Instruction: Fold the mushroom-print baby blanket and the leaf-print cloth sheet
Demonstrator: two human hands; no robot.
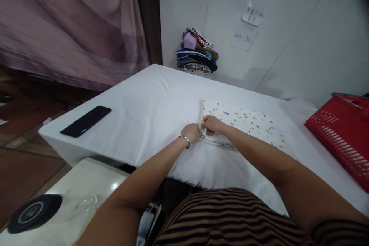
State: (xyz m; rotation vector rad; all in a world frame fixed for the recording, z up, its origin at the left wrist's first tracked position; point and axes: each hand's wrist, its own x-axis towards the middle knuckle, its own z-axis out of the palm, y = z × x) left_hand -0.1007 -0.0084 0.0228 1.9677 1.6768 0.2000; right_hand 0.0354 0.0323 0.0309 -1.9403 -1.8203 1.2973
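Note:
A white cloth with small dark printed motifs (248, 117) lies folded in layers on the white-covered table (150, 103). At its left edge, my left hand (192, 132), with a silver bracelet at the wrist, is closed on the layered border. Right beside it, my right hand (212, 123) pinches the same edge from above, thumb and fingers together. The two hands nearly touch. My right forearm crosses over the near part of the cloth and hides some of it.
A black phone (86, 121) lies at the table's left end. Folded fabrics (197, 54) are stacked against the wall, near handwritten paper signs (252, 14). On the right stands a red plastic basket (340, 130). A lower white surface (95, 178) at the left carries a round black object (36, 213).

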